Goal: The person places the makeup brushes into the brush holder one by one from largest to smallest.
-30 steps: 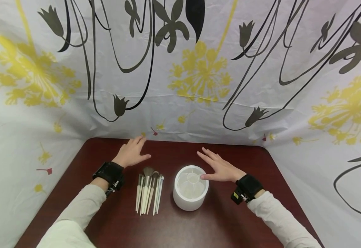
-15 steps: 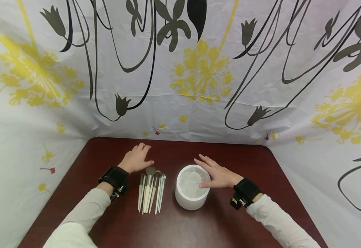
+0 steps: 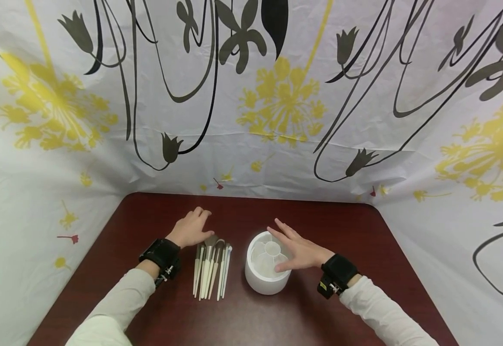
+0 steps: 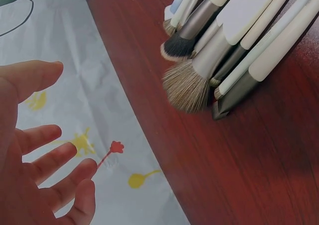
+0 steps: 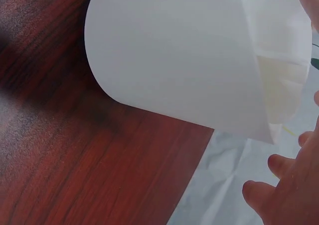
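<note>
Several makeup brushes (image 3: 211, 274) with pale handles lie side by side on the dark red table, bristles toward the far edge. My left hand (image 3: 190, 228) hovers just beyond the bristle ends, fingers loosely bent and holding nothing. In the left wrist view, a gap separates that hand (image 4: 47, 170) from the fluffy brush head (image 4: 189, 85). To the right of the brushes stands a round white divided brush holder (image 3: 265, 283), upright. My right hand (image 3: 302, 251) is spread over its right rim, thumb overlapping the opening. The right wrist view shows the holder's smooth outer wall (image 5: 164, 51) beside spread fingers.
The reddish-brown table (image 3: 251, 322) has rounded far corners. White cloth (image 3: 216, 115) printed with yellow and grey flowers hangs behind it and at both sides. Each wrist wears a black strap with a camera (image 3: 162, 257).
Both hands have come down and nearer: the left toward the bristle ends, the right over the holder's right rim. The brushes and holder stay put on the table.
</note>
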The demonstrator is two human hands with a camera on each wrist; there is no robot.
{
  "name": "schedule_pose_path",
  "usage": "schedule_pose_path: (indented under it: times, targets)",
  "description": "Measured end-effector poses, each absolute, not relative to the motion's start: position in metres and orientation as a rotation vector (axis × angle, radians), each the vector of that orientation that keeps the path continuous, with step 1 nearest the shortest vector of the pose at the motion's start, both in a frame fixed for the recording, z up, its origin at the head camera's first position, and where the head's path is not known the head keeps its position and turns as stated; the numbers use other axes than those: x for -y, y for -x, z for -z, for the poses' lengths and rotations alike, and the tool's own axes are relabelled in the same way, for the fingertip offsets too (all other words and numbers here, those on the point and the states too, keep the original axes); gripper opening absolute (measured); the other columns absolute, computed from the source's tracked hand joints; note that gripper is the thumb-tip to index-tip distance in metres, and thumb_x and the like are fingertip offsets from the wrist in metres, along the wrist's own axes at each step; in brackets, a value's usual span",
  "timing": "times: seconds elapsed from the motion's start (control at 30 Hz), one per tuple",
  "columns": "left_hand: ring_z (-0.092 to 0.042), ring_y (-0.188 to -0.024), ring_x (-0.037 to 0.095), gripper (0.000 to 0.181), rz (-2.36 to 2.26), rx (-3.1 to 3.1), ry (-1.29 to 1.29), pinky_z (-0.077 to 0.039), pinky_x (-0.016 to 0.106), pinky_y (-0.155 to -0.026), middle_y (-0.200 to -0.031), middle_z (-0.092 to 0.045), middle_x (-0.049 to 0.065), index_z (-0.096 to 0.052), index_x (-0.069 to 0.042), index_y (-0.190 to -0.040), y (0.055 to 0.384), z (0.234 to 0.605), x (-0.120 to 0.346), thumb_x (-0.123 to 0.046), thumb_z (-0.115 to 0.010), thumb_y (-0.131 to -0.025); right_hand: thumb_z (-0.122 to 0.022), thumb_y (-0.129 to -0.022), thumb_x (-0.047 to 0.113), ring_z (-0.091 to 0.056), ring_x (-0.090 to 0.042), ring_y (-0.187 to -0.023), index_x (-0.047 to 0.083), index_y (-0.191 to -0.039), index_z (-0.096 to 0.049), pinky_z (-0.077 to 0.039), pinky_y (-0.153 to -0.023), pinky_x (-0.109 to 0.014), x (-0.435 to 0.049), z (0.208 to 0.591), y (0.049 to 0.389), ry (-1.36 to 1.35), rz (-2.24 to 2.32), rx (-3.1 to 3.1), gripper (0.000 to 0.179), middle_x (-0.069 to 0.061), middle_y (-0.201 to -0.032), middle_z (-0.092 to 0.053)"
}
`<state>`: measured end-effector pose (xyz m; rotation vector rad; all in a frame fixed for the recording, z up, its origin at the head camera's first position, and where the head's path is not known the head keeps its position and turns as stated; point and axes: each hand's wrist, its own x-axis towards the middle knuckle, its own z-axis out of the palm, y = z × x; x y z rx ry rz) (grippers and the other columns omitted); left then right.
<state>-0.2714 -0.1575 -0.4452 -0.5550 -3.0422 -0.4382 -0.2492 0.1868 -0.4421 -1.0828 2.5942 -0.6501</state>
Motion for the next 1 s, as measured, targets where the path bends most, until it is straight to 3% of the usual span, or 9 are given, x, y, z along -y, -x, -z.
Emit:
schedule_pose_path:
  times: [0.27, 0.53, 0.77, 1.0]
  targets:
    - [-0.052, -0.096, 0.029, 0.06, 0.465, 3.113, 0.508, -0.047, 0.036, -0.063, -0.118, -0.047, 0.018, -0.044, -0.002, -0.129, 0.268, 0.454, 0.155, -0.035, -0.063, -0.082, -0.069, -0.067, 0.058, -0.006, -0.026, -0.138, 0.023, -0.146, -0.012, -0.041, -0.091, -0.046, -0.183, 0.449, 0.247, 1.078, 0.644, -2.574, 0.103, -0.004, -0.152, 0.003]
    - [-0.052, -0.103, 0.033, 0.059, 0.491, 3.148, 0.522, -0.048, 0.042, -0.071, -0.122, -0.046, 0.021, -0.044, 0.001, -0.128, 0.262, 0.465, 0.153, -0.031, -0.063, -0.083, -0.071, -0.066, 0.055, -0.002, -0.033, -0.138, 0.019, -0.147, -0.009, -0.032, -0.097, -0.053, -0.182, 0.453, 0.243, 1.091, 0.656, -2.56, 0.109, -0.009, -0.152, 0.003]
    - [-0.055, -0.096, 0.027, 0.053, 0.546, 3.177, 0.515, -0.048, 0.039, -0.07, -0.119, -0.048, 0.019, -0.047, 0.001, -0.124, 0.258, 0.478, 0.149, -0.028, -0.063, -0.083, -0.075, -0.062, 0.054, -0.006, -0.04, -0.135, 0.011, -0.146, -0.006, -0.031, -0.097, -0.055, -0.183, 0.457, 0.242, 1.11, 0.664, -2.604, 0.117, -0.015, -0.151, 0.0]
    - [-0.057, -0.089, 0.027, 0.053, 0.536, 3.177, 0.472, -0.049, 0.039, -0.067, -0.117, -0.049, 0.022, -0.048, 0.005, -0.122, 0.256, 0.492, 0.147, -0.027, -0.063, -0.083, -0.075, -0.061, 0.055, -0.014, -0.035, -0.135, 0.007, -0.145, -0.008, -0.033, -0.097, -0.053, -0.182, 0.465, 0.243, 1.126, 0.707, -2.637, 0.118, -0.014, -0.15, -0.005]
